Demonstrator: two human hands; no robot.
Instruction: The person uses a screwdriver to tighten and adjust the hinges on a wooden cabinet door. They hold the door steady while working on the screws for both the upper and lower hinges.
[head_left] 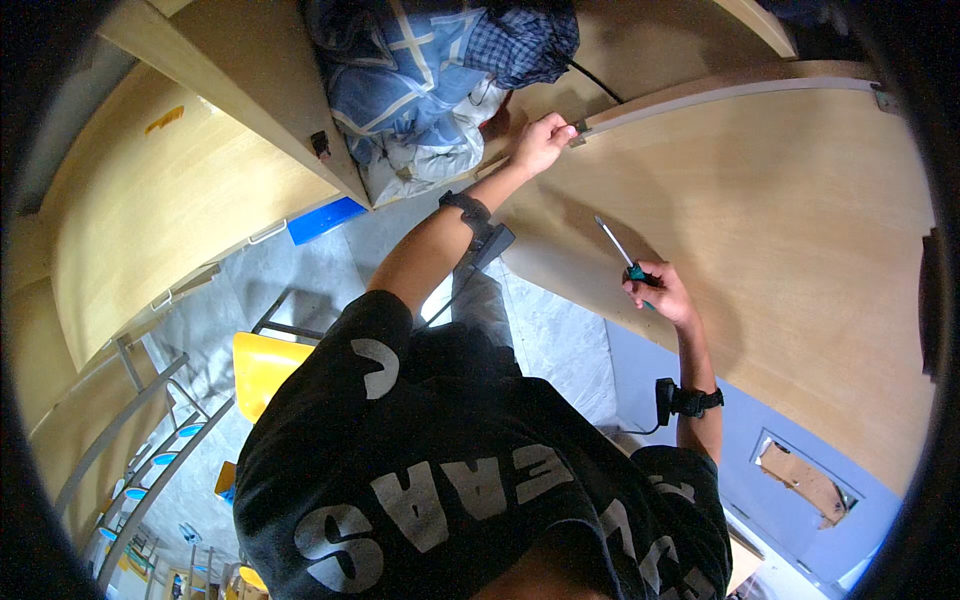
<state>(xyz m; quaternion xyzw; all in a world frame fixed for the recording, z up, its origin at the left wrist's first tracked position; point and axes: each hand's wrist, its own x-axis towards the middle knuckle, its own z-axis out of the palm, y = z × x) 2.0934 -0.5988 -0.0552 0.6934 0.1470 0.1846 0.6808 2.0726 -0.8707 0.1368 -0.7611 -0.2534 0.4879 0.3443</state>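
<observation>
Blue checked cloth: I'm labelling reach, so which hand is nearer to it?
Left. The left hand is below the blue checked cloth in the picture; the right hand is lower right, farther off, holding a screwdriver.

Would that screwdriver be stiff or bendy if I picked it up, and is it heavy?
The screwdriver would probably feel stiff: its shaft looks straight, shiny and metal. It's likely quite light, because it's slim and the right hand alone holds it up by the handle. It might roll if pushed, but fingers hide too much of the handle to be sure.
</observation>
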